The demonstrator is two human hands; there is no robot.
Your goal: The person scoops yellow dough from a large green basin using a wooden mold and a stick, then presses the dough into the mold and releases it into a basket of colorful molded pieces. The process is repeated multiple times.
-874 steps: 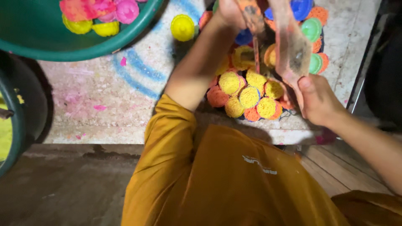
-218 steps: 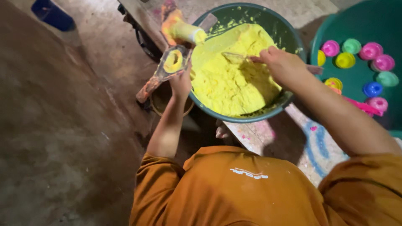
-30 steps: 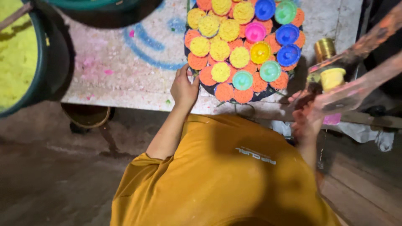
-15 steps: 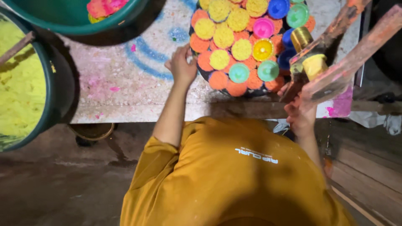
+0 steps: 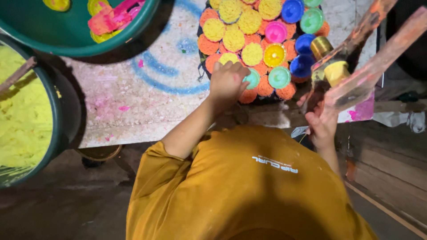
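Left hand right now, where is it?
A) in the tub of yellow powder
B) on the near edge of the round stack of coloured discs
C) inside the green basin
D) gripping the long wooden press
B: the left hand rests on the near discs, while the right hand holds the wooden press.

No packages, signs or screens shown, only a small white printed logo (image 5: 275, 164) seen on the back of the mustard-yellow shirt (image 5: 240, 191), slanted, near the middle of the view

dim overall | bright overhead on tabletop | edges blurred (motion) | shadows below
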